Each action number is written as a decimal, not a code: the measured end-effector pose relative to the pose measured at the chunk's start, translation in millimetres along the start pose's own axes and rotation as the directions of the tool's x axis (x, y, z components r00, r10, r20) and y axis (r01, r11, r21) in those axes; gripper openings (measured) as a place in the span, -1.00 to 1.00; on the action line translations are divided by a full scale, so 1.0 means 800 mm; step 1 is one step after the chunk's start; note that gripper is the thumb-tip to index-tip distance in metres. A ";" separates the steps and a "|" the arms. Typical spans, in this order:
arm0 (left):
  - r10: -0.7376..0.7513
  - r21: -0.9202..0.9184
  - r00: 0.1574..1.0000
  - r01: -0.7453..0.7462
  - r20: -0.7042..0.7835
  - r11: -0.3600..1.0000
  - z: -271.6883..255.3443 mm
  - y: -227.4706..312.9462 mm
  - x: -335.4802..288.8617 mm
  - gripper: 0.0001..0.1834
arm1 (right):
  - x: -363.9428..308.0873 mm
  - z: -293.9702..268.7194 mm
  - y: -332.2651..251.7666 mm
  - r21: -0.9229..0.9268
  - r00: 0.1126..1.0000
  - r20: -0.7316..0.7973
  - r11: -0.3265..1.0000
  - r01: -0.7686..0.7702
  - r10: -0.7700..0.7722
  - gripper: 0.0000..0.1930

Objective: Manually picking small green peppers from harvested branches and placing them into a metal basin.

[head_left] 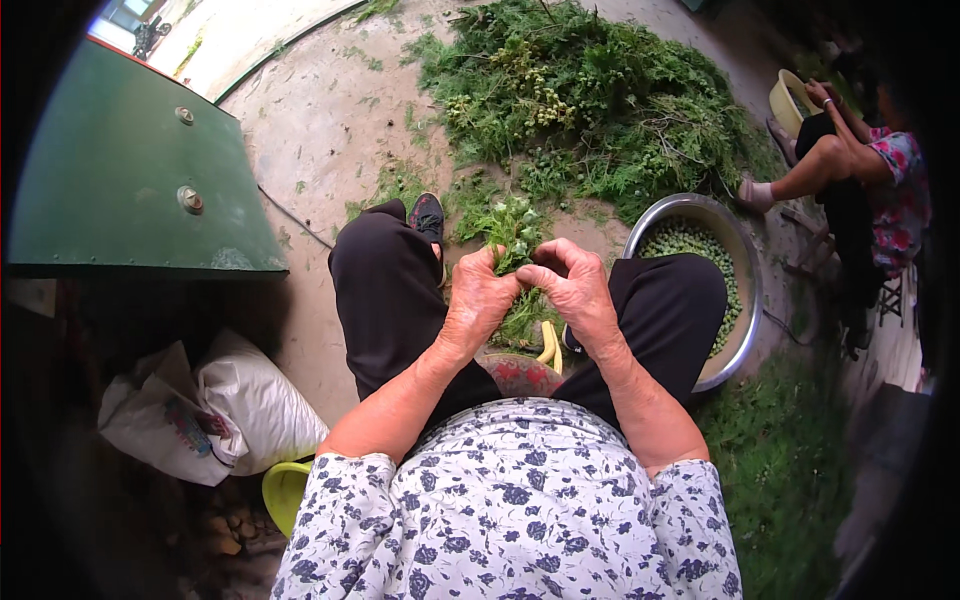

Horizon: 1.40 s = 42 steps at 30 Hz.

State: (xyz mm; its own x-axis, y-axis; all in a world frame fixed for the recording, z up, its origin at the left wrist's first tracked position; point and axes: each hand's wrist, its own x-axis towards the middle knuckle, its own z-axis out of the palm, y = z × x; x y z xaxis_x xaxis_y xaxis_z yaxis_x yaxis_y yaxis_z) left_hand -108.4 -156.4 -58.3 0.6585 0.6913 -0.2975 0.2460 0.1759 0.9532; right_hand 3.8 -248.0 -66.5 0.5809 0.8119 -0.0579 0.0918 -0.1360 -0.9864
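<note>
Between my knees, my left hand (480, 296) is closed round a leafy green sprig (513, 228) that bears small pale green cones. My right hand (580, 292) meets it from the other side, thumb and forefinger pinched against the sprig; whether a single cone sits in that pinch is hidden. Beside my right knee stands a wide metal basin (741, 232), partly filled with small round green cones (690, 240). More feathery green twigs (525, 318) lie below my hands, next to a yellow handle-like piece (549, 344).
A large heap of cut green branches (600, 100) lies ahead. To the left are a green metal cabinet (130, 170), white sacks (262, 402) and a yellow-green tub (285, 495). At the right, another person (895, 190) sits with a yellow basin (786, 105). Greenery (780, 470) spreads behind my basin.
</note>
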 end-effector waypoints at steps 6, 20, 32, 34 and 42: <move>-0.234 -0.325 0.963 0.265 0.131 0.908 -0.012 0.011 -0.019 -0.73 | -0.013 -0.004 0.002 0.275 0.967 0.090 0.927 -0.256 0.240 -0.85; -0.149 -0.197 0.977 0.178 0.155 0.964 -0.009 -0.039 -0.006 -0.81 | -0.019 0.005 0.039 0.351 0.953 0.129 0.886 -0.302 0.273 -0.80; -0.125 -0.307 0.989 0.144 0.081 0.941 0.003 -0.024 -0.010 -0.82 | -0.014 -0.022 0.036 0.740 0.901 0.269 0.527 -0.419 0.339 -0.78; -0.065 -0.188 0.998 0.068 0.025 0.980 0.000 -0.029 -0.007 -0.80 | -0.011 -0.031 0.038 0.831 0.954 0.200 0.477 -0.286 0.223 -0.76; 0.091 0.123 0.996 -0.088 -0.022 0.989 0.000 -0.033 -0.008 -0.75 | -0.013 0.006 0.017 -0.171 0.989 -0.046 0.976 0.134 -0.144 -0.76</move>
State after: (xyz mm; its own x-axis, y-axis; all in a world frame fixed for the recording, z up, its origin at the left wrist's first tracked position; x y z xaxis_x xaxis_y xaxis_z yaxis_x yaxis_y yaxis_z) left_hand -119.0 -165.7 -81.6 0.6626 0.7194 -0.2083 0.2728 0.0271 0.9617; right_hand -4.4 -255.6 -80.2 0.5986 0.7958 0.0918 0.3056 -0.1209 -0.9445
